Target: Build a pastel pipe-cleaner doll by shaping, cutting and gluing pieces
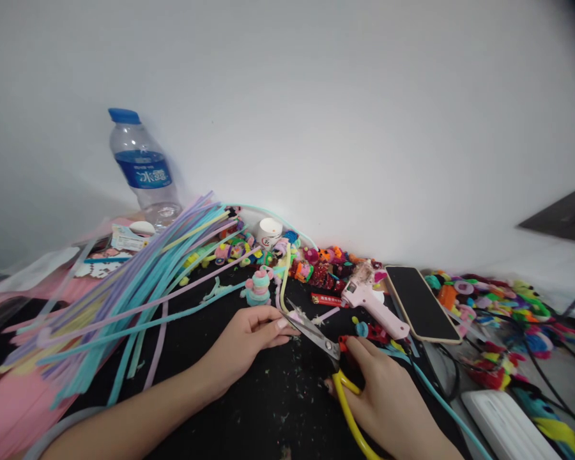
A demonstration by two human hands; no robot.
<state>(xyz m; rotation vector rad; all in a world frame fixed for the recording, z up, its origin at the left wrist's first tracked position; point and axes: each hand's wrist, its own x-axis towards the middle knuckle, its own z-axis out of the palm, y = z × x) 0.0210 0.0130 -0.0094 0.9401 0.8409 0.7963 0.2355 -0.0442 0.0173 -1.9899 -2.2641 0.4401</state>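
My left hand [249, 338] is closed in a pinch near the middle of the black work surface [263, 409]. A pale yellow pipe cleaner [284, 284] rises from its fingertips. My right hand [388, 390] grips scissors [319, 338] with yellow handles, the blades slightly parted and pointing at the left fingertips, by the pipe cleaner's lower end. Just beyond my left hand stands a small turquoise and pink fuzzy figure [258, 289]. Small fuzzy scraps lie around the blades.
A large bundle of pastel pipe cleaners [153, 281] lies left, before a water bottle [144, 167]. A pink glue gun [376, 306] and a phone [422, 303] sit right. Colourful fuzzy pieces [493, 297], cables and a white device [508, 425] lie farther right. A paper cup [269, 230] stands behind.
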